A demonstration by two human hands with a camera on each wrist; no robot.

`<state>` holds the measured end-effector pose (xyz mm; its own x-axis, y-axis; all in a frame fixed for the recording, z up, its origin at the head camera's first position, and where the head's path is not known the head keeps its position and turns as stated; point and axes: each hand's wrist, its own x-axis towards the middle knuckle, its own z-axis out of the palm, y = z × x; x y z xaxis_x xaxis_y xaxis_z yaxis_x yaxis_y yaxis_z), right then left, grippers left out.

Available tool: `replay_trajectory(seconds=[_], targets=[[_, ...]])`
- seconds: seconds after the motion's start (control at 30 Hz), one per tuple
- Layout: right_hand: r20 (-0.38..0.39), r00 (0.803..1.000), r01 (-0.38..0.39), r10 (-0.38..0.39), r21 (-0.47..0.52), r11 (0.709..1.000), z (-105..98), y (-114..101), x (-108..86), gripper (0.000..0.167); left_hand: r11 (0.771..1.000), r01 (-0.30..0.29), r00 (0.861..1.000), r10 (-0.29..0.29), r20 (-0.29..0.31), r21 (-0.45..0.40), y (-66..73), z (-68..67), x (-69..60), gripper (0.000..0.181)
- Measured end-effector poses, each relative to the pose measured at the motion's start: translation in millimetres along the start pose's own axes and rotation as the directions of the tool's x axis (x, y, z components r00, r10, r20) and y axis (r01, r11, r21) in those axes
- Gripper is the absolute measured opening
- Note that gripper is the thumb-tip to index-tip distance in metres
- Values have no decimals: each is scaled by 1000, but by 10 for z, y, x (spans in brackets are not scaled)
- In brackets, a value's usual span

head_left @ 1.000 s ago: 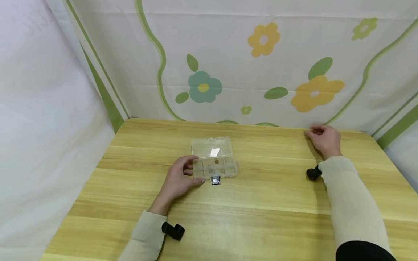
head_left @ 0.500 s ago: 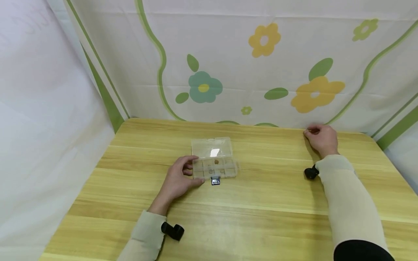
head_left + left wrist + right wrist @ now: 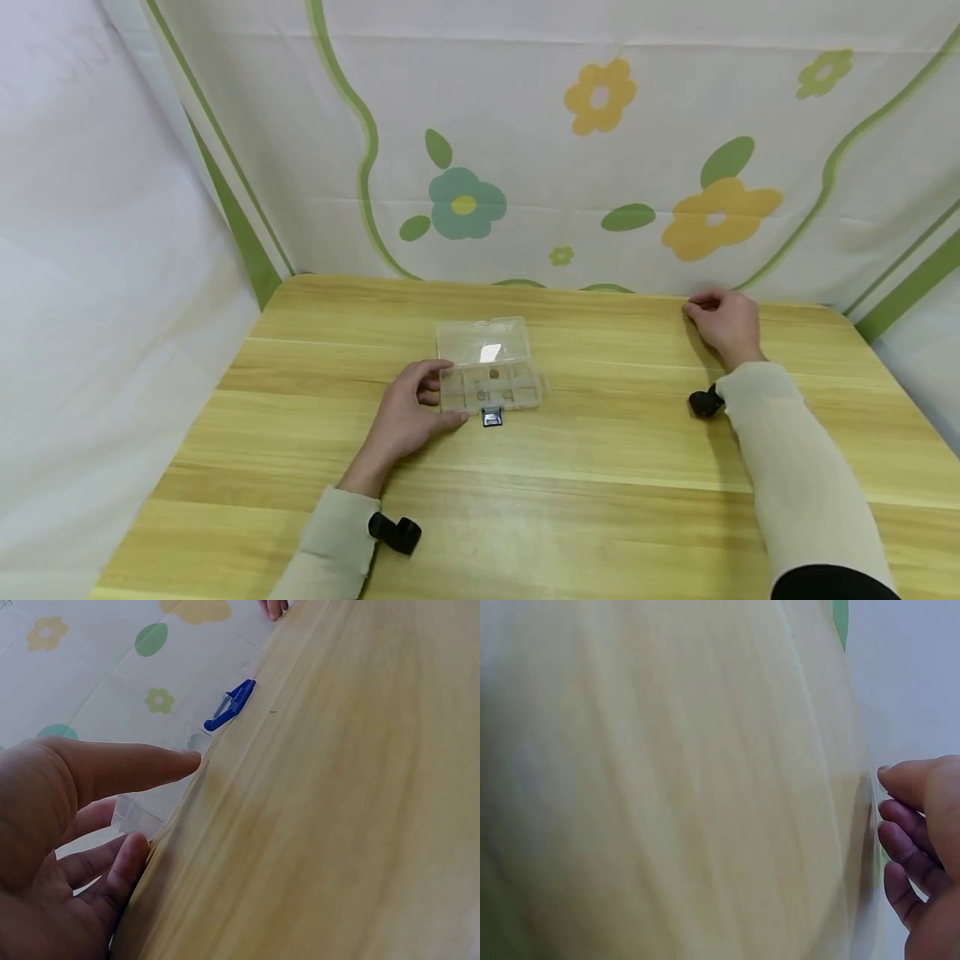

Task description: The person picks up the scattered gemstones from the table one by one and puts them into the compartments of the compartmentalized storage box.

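Note:
A clear plastic compartment box [image 3: 528,392] sits on the table with its lid [image 3: 468,340] laid back, open. My left hand [image 3: 408,408] holds the box's left end, thumb along the front side and fingers behind. A small brownish piece [image 3: 494,374] and a few other tiny pieces lie in its compartments, too small to identify. At the front edge is a blue latch-like piece [image 3: 232,705], also seen in the head view. My right hand [image 3: 729,321] is at the table's back edge, fingers loosely curled; nothing shows between them in the right wrist view [image 3: 922,832].
The wooden table [image 3: 570,508] spreads around the box. A white cloth [image 3: 525,100] with printed flowers hangs right behind its back edge. Another white cloth [image 3: 112,333] hangs on the left. A black wrist camera [image 3: 396,533] sits on the left sleeve.
My right hand has shifted slightly left along the table's back edge. The left hand and the box have stayed in place; the head view has tilted a little.

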<state>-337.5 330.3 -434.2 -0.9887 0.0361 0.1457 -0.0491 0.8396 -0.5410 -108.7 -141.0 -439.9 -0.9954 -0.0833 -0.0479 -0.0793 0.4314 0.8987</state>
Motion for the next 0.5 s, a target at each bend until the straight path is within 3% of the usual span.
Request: replay_trajectory(seconds=[0.5], targets=[[-11, 998, -53, 55, 151, 987, 99, -222, -111, 33, 1000, -8, 1000, 8, -1, -4, -1, -4, -6, 75]])
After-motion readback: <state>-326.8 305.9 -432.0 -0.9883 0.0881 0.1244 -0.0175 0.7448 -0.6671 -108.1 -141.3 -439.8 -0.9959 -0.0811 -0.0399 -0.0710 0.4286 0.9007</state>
